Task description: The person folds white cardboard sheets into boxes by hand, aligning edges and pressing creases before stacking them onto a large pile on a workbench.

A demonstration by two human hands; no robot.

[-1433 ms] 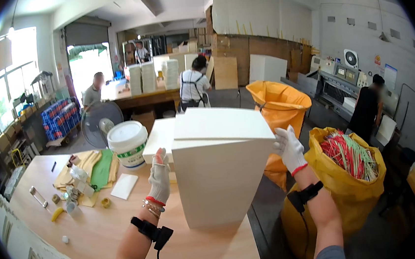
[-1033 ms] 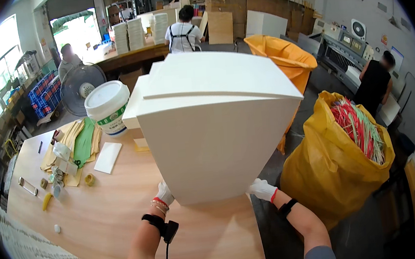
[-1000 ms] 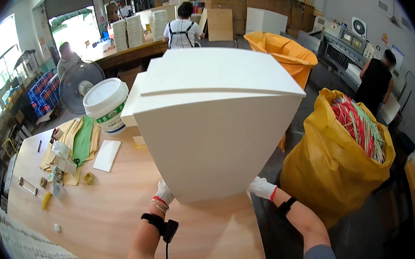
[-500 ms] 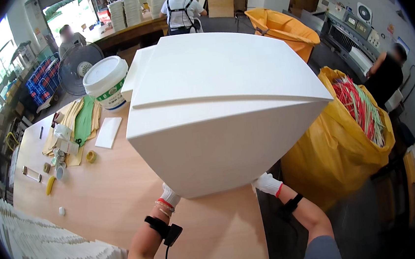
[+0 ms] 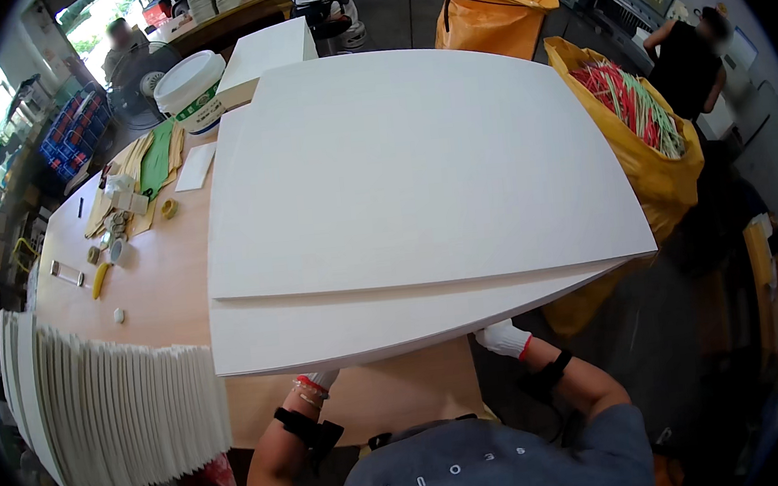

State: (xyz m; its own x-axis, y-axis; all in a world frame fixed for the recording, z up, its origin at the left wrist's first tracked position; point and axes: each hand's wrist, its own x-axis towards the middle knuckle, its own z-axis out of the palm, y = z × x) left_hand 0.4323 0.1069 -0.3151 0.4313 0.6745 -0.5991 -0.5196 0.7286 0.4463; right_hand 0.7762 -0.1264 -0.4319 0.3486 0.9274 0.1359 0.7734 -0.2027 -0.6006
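Note:
A large, tall stack of white paper (image 5: 420, 175) fills the middle of the view, standing on the light wooden table. Its upper part sits slightly back from the layer below, leaving a step along the near edge. My left hand (image 5: 324, 379), in a white knitted glove with a red cuff, is at the near side under that edge, and most of it is hidden. Further right, my right hand (image 5: 505, 338), gloved the same way, reaches under the near edge too. The stack hides the fingers of both hands, so their grip cannot be made out.
Many upright white sheets or pads (image 5: 135, 404) line the table's near left. Beyond lie a yellow cutter (image 5: 102, 280), tape (image 5: 169, 208) and a white bucket (image 5: 191, 92). A yellow sack of coloured strips (image 5: 670, 172) stands right; an orange bag (image 5: 489, 17) stands behind. Other people are around.
The view has shifted so that more of the stack's top and less of its front side shows. My torso has come into view. Both hands stay at the stack's near side.

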